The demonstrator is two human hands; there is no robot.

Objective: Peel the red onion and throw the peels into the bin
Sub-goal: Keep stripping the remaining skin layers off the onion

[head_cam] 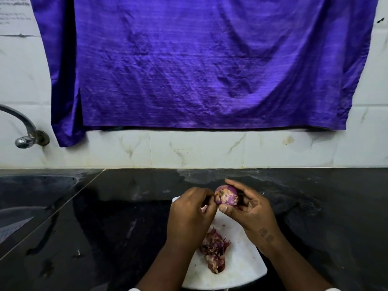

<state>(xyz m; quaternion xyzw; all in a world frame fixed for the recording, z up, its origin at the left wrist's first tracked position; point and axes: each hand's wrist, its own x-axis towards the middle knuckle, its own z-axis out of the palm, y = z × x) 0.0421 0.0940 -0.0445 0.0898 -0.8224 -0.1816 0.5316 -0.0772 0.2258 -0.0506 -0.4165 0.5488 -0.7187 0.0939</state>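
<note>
**Onion held in both hands**

Your right hand (249, 208) wraps the onion (226, 197) from 3 o'clock, fingers curled round it, over the board (243, 267). Your left hand (189, 213) pinches its rough end at 9 o'clock. Peels (214, 253) lie heaped at 6 o'clock. Cloth (199, 64) hangs at 12, tap (25, 131) far off at 9.

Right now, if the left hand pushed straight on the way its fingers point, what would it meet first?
The red onion: the left hand has its fingertips at the onion's end, with no gap showing, and the right hand grips the onion from the other side.
</note>
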